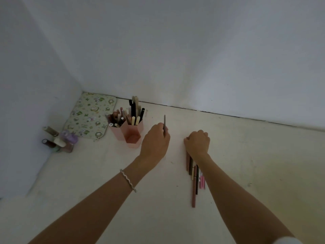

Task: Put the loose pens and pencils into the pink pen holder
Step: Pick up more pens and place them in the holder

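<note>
The left hand (pixel 155 140) pinches a slim grey pencil (pixel 164 123), next to tip into the pink hexagonal pen holder (pixel 132 132); the right hand (pixel 197 142) clasps the loose brown-and-pink pens (pixel 193 173) in its grip

The pink pen holder (pixel 131 136), joined hexagonal tubes, stands upright near the desk's back-left corner, its rear tubes packed with pens. The loose pens (pixel 193 175), pink, brown and black, lie side by side mid-desk, their far ends under the curled right hand (pixel 197 143). One grey pencil (pixel 164 122) stands upright just right of the holder, pinched by the left hand (pixel 155 140).
</note>
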`<action>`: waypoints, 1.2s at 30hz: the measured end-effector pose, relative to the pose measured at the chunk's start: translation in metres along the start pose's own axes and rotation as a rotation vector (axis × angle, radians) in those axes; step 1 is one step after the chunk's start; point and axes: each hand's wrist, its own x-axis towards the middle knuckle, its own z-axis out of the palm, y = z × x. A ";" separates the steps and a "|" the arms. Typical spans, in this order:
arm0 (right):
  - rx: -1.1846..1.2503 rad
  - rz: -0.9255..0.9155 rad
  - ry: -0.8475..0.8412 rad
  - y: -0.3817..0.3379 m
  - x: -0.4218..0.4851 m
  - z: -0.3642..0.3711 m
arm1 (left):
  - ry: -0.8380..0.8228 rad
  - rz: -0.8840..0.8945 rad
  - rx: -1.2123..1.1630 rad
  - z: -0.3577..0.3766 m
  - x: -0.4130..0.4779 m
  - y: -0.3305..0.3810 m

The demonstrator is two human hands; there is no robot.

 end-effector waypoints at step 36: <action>0.721 -0.550 0.551 -0.123 -0.029 -0.055 | 0.565 0.222 -0.012 -0.093 0.025 -0.015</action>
